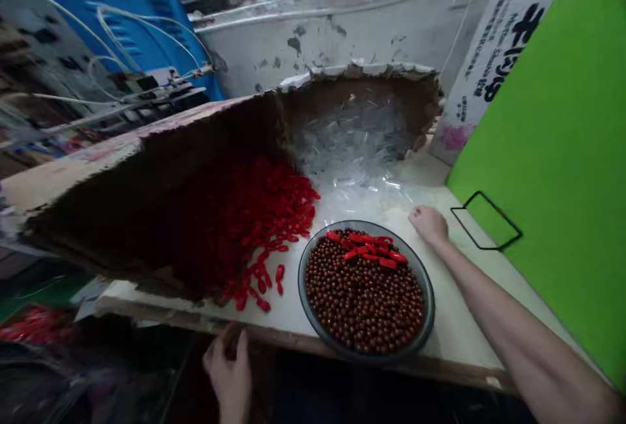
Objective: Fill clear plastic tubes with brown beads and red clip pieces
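1. The right hand (429, 223) is rested on the table (452, 336), its fingers curled shut; whether anything is enclosed cannot be told.
2. The left hand (229, 372) is laid loosely open against the table's front edge, probably for steadying.
3. The bowl (372, 355) of brown beads (364, 300) is kept just beside the right hand, near the red pieces (274, 215) and the clear pieces (352, 150), seemingly so that everything is within reach.

red caps (274, 209) | dark brown beads (364, 300) | clear tubes (352, 137) | green board (562, 117) | blue shutter (122, 13)
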Motion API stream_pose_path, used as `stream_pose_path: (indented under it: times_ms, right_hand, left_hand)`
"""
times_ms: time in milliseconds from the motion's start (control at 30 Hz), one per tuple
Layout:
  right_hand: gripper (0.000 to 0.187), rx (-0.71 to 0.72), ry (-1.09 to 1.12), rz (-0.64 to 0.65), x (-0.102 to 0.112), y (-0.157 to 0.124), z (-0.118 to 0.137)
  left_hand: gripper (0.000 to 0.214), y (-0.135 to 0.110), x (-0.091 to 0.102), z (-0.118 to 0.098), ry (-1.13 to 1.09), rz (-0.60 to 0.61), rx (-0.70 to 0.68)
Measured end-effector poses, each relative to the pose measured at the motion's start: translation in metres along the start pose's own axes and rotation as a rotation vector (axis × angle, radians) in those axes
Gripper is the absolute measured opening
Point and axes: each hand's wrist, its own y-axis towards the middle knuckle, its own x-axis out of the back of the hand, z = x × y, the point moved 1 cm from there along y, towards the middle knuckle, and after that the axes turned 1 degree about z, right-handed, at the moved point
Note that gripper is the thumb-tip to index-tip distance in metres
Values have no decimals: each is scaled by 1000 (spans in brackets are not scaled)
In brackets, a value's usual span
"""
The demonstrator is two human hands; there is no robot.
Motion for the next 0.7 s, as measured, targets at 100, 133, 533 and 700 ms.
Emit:
stream_pose_path:
  times_ms: [100,133,533,700]
  right_hand:
    - [35,77,100,36,29,-28,2]
    - [34,139,125,87,39,-40,5]
    - [22,778,-269,536,12,-137,62]
    - [21,751,-74,617,-9,-137,70]
  left_hand:
    - [45,-17,-4,-58,-116,-37,-194]
    - [40,-22,-7,-77,-159,-7,-253]
    - [42,-57,-80,-176,-36,604,-655]
    - [46,-57,-82,-171,-99,674,-698]
